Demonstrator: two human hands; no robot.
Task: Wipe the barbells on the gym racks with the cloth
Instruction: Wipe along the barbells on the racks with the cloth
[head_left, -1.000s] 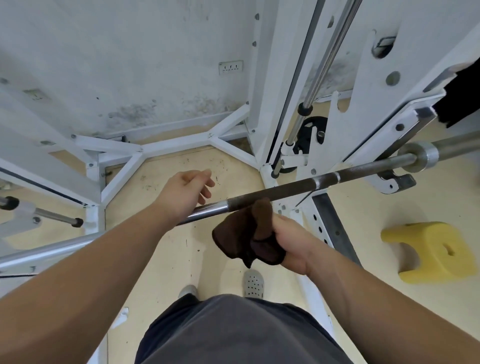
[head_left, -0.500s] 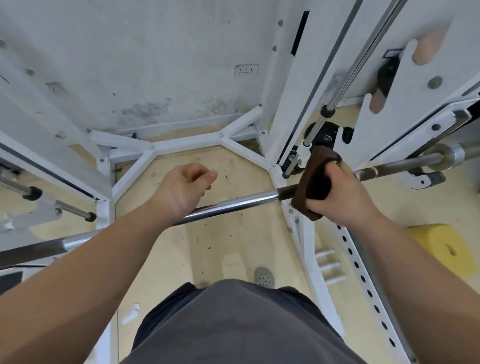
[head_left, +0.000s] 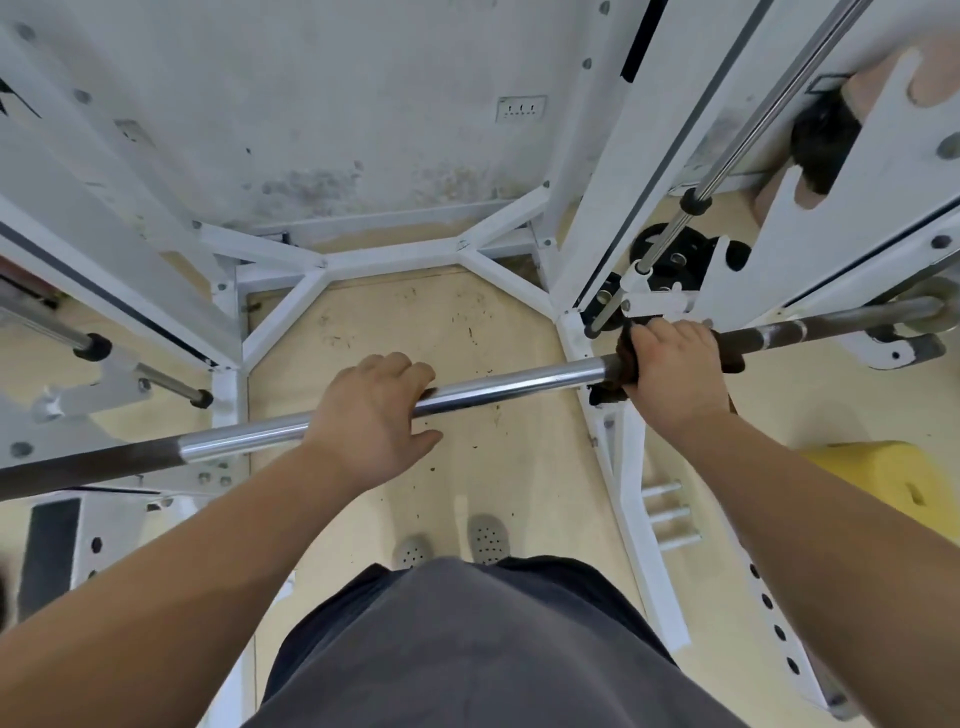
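A steel barbell (head_left: 519, 383) runs across the view from lower left to upper right, resting on the white rack's hook at the right. My right hand (head_left: 675, 371) grips the bar with the dark brown cloth (head_left: 608, 387) wrapped around it; only the cloth's edges show under my fingers. My left hand (head_left: 376, 415) lies over the shiny middle of the bar, fingers curled on top and thumb underneath.
The white rack frame (head_left: 363, 260) stands all around me, with an upright with holes (head_left: 769, 597) at lower right. A yellow foam block (head_left: 883, 480) lies on the floor at right. Black weight plates (head_left: 670, 254) sit behind the rack. My grey shoes (head_left: 485, 538) stand below the bar.
My right hand has brought the cloth up onto the bar and slid it right along it. My left hand has settled down onto the bar.
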